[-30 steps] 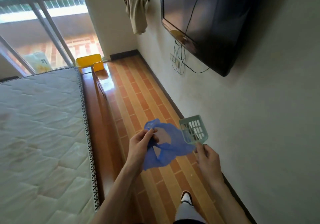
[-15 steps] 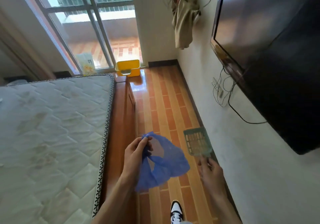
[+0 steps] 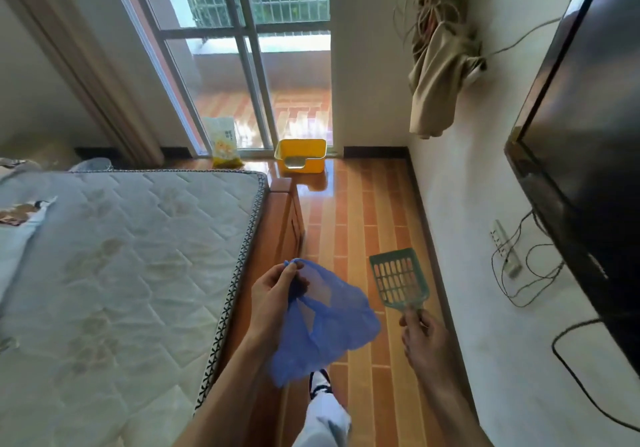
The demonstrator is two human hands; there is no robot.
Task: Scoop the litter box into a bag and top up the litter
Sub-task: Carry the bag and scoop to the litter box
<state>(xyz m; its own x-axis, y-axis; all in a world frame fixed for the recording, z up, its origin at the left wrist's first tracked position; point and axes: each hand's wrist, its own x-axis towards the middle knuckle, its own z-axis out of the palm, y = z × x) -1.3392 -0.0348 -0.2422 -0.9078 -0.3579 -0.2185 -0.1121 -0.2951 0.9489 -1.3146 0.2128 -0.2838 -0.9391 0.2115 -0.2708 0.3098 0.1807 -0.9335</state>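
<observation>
My left hand (image 3: 273, 294) pinches the upper edge of the blue plastic bag (image 3: 325, 325) between thumb and curled fingers. The bag hangs slack below and to the right of those fingers, and its open mouth faces up. My right hand (image 3: 424, 337) grips the handle of the green litter scoop (image 3: 398, 278); the fingers are wrapped round the handle and hide most of it. The slotted scoop head stands above and ahead of my right fingertips, tilted slightly to the left. Bag and scoop are near each other but not touching.

The yellow litter box (image 3: 300, 156) sits on the floor well ahead of both hands, against the base of the sliding glass door (image 3: 242, 66). Its front opening faces me. The litter bag (image 3: 223, 142), white and yellow, stands upright just left of the box, also against the door.

To the left of my left fingers lies the mattress (image 3: 121, 273), resting on a wooden bed frame (image 3: 277, 232). Below my hands runs the striped tile floor (image 3: 356, 221). To the right of my right fingers is the wall, carrying a dark television (image 3: 581, 135) with cables (image 3: 530, 273) hanging beneath it. A beige cloth (image 3: 436, 79) hangs on the wall further ahead. One shoe (image 3: 320, 382) shows below the blue bag.
</observation>
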